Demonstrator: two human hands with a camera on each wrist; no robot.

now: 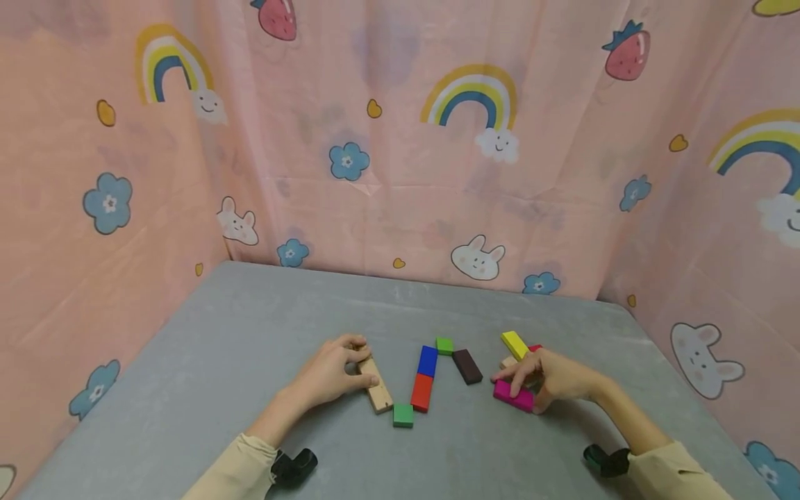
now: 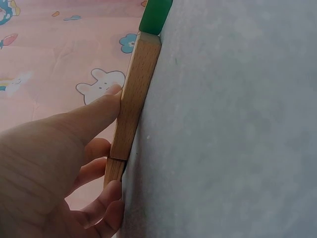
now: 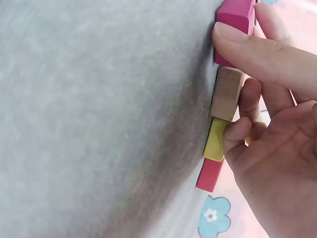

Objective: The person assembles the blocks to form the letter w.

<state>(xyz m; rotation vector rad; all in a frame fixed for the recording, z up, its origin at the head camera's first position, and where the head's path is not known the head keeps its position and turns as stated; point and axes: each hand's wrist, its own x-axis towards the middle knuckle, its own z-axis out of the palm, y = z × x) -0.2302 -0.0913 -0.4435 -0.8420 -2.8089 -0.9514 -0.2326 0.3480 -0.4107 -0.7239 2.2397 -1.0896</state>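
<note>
Blocks on a grey table (image 1: 281, 298); clock directions are from the red block (image 1: 421, 394) in the head view, 12 being away from the person. The blue block (image 1: 428, 361) adjoins at 12, the small green block (image 1: 444, 346) lies at 1, the brown block (image 1: 467, 367) at 2 and the near green block (image 1: 403, 416) between 7 and 8. At 9, the left hand (image 1: 328, 371) is partly closed, thumb on one side of the long wood block (image 2: 134, 99), fingers curled about the short wood block (image 2: 114, 171) at its far end. At 3, the right hand (image 1: 559, 375) pinches the magenta block (image 1: 514, 396) between thumb and fingers; whether it is off the table cannot be told. Just beyond lie the loose wood block (image 3: 228, 94), the yellow block (image 1: 514, 344) and the rear red block (image 3: 209, 174).

Likely faults: uneven thumb pressure at left could open the wood joint or swing the long piece into the near green block, skewing the row. At right, the curled lower fingers are close enough to the loose wood and yellow blocks to drag them; a tilted pinch could let the magenta block slip.
</note>
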